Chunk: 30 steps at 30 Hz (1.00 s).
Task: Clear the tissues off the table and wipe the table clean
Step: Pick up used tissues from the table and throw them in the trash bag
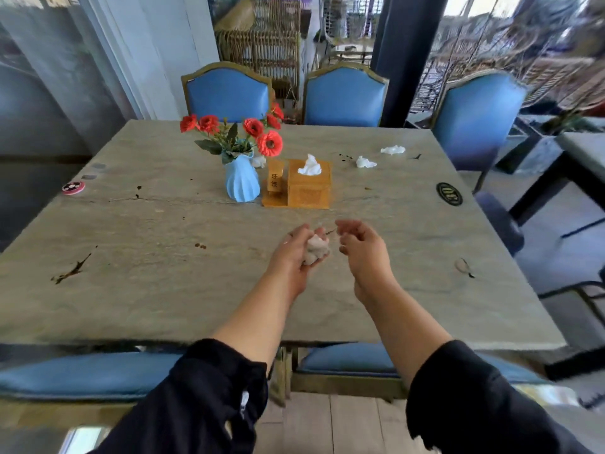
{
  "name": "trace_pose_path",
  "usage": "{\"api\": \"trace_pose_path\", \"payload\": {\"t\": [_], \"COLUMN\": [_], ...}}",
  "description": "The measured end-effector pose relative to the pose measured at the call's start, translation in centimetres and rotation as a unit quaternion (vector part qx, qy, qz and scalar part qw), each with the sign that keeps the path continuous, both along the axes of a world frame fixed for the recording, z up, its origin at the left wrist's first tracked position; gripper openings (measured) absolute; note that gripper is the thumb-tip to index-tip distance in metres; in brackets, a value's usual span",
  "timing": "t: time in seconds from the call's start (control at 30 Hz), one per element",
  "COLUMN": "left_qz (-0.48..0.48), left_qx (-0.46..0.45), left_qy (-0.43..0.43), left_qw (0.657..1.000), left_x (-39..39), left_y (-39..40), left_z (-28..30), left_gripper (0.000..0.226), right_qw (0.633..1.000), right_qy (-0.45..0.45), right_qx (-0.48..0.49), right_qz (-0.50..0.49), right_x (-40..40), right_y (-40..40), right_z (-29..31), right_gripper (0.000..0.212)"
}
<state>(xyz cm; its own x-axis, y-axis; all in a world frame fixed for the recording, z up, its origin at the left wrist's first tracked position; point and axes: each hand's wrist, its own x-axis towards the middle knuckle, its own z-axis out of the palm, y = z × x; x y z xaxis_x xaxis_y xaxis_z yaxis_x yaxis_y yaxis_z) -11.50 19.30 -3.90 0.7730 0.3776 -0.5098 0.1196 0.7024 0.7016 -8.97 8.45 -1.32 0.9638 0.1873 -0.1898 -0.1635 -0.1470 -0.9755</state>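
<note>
Both forearms reach forward from rolled-up dark sleeves, bare from about the elbow, and converge toward the middle of the view. The left hand (296, 249) is turned palm up and slightly inward, its fingers curled in a loose grip around a crumpled wad of tissue (315, 249) that sits in the palm. The right hand (361, 245) hangs just beside it, palm facing left, fingers bent and spread apart (nothing held between them); its fingertips point toward the wad without touching it. Both wrists are raised above the worktop (163, 290), neither resting on it.
</note>
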Motion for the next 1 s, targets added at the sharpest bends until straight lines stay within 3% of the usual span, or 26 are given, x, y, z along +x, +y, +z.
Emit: {"api": "trace_pose_path", "payload": {"t": [0.2,0.53,0.67,0.8,0.9,1.0], "left_qz": [-0.018,-0.03,-0.018,-0.017,-0.068,-0.108], "left_qx": [-0.058,0.001,0.125,0.334,0.401,0.432], "left_qy": [-0.019,0.019,0.02,-0.017,-0.06,-0.037], "left_qw": [0.998,0.999,0.992,0.942,0.912,0.894], "left_x": [4.1,13.2,16.7,20.3,23.4,26.7], "left_y": [-10.7,-26.3,-30.5,-33.8,-35.9,-37.6], "left_z": [1.6,0.9,-0.9,-2.1,-2.6,-3.8], "left_gripper": [0.015,0.014,0.016,0.032,0.04,0.039], "right_qw": [0.999,0.997,0.984,0.935,0.9,0.892], "right_qy": [0.028,0.066,0.144,0.269,0.316,0.328], "right_qx": [0.019,0.025,0.11,0.233,0.293,0.303], "right_qz": [-0.019,0.027,-0.001,0.005,0.061,0.065], "right_x": [5.0,13.7,17.4,22.0,25.6,28.6], "right_y": [-11.8,-26.0,-29.3,-31.8,-33.5,-35.2], "right_z": [1.0,-1.9,-3.4,-5.0,-5.6,-5.5], "right_gripper": [0.029,0.019,0.035,0.057,0.067,0.069]}}
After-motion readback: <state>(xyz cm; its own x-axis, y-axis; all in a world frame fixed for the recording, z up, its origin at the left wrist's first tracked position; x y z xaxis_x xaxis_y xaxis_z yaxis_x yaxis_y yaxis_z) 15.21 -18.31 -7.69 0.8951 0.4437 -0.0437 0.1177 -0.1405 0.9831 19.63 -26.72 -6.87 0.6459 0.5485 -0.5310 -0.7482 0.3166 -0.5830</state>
